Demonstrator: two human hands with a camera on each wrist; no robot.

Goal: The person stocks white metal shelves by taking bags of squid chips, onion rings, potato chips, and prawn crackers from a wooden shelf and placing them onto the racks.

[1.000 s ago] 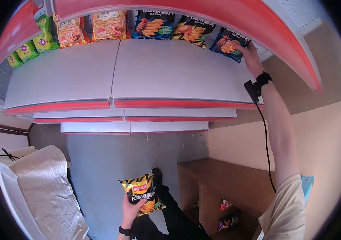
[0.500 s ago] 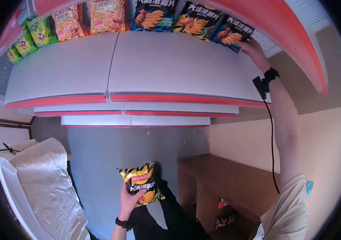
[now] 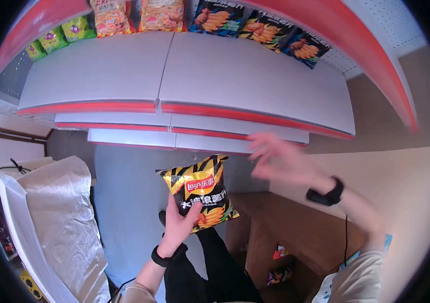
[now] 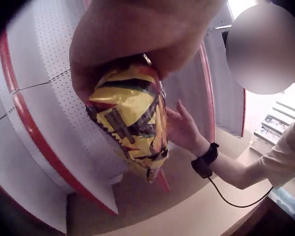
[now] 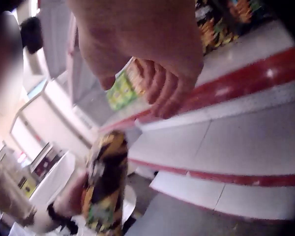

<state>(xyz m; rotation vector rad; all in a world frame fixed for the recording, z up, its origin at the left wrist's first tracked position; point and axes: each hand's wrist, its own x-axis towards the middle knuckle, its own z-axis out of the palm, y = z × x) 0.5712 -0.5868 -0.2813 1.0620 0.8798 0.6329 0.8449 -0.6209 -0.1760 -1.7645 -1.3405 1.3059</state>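
My left hand (image 3: 178,222) holds a black and yellow Lay's chip bag (image 3: 206,198) in front of the shelves, thumb across its front and fingers behind. In the left wrist view the striped side of the chip bag (image 4: 130,115) shows below the hand. To the right of the bag, my right hand (image 3: 280,159) is in the air, blurred, with loosely bent fingers and nothing in them. On the top shelf's right side stand black chip bags: a blue-edged one (image 3: 217,19), a yellow-striped one (image 3: 265,31) and another blue-edged one (image 3: 306,48) at the end.
Orange-red snack bags (image 3: 162,15) and small green bags (image 3: 77,29) line the shelf's left side. The white shelf (image 3: 255,76) has a red front edge; lower tiers sit beneath. A brown cabinet (image 3: 295,217) is at right, a silvery sheet (image 3: 63,207) at left.
My right hand has left the end chip bag on the shelf and come down and left towards the held bag. My left hand has raised its chip bag.
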